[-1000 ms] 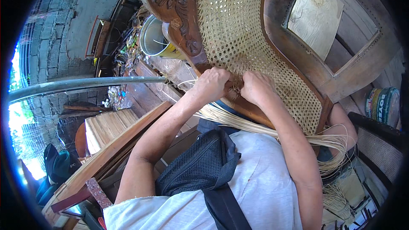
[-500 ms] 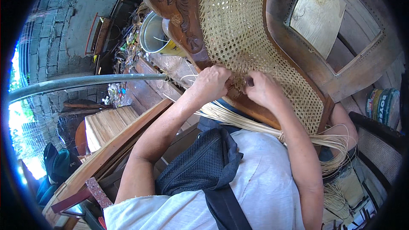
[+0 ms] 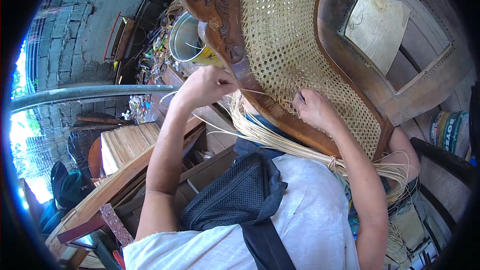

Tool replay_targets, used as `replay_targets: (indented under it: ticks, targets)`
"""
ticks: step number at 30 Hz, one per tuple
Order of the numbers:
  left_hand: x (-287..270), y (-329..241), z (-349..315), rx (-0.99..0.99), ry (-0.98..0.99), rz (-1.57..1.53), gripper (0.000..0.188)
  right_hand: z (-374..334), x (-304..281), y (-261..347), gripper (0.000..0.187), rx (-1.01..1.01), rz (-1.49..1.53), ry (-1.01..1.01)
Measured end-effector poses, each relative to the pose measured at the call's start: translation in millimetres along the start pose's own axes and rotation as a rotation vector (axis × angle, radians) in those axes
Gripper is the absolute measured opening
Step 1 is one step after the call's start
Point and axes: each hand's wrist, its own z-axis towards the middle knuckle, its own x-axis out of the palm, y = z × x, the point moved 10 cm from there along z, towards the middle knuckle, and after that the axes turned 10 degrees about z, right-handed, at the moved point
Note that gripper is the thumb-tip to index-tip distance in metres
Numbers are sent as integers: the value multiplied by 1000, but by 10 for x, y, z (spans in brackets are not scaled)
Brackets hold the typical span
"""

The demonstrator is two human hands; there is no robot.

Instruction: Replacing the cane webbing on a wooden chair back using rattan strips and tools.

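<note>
Cane panel [image 3: 282, 30]: in front of the person, upper middle of the view, set in a curved brown frame [image 3: 272, 112] whose near edge lies over the lap; loose fibres fuzz its lower left part.
Strand [image 3: 256, 91]: runs thin and pale from the panel across the frame's edge to the left hand.
Left hand [image 3: 207, 85]: just beyond the frame's left edge, thumb and forefinger pinched on the strand.
Right hand [image 3: 320, 111]: at the panel's lower part, fingers curled in; something dark shows at the tips, and whether they grip it I cannot tell.
Carving [image 3: 217, 7]: leaf-like relief on the frame's upper left.
Bundle [image 3: 285, 141]: pale cane strips across the lap, below the frame.
Bucket [image 3: 184, 40]: left of the carving, beside scattered litter.
Second frame [image 3: 425, 86]: right of the panel, around a bare opening.
Bag [image 3: 230, 190]: black mesh, against the white shirt [image 3: 305, 190].
Tube [image 3: 90, 91]: grey, reaching in from the left.
</note>
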Motion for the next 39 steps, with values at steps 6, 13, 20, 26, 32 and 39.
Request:
replay_targets:
  ticks: [6, 13, 20, 26, 32, 39]
  targets:
    - [12, 128, -233, -85, -81, -108, 18, 15, 64, -184, 29, -4, 104, -19]
    - [115, 74, -150, 9, -220, -131, 16, -71, -212, -273, 16, -23, 127, -72]
    - [155, -415, -96, 239, -241, 24, 13, -318, -689, -388, 15, -59, 65, -166]
    - [410, -1253, 265, 541, -205, -395, 23, -630, -890, 222, 14, -197, 79, -174]
    - [765, -1296, 557, 375, 160, -838, 21, -600, -900, 179, 18, -287, 195, -260]
    - [664, -1215, 541, 311, 91, -1001, 19, -331, -516, -160, 13, -125, 940, -158]
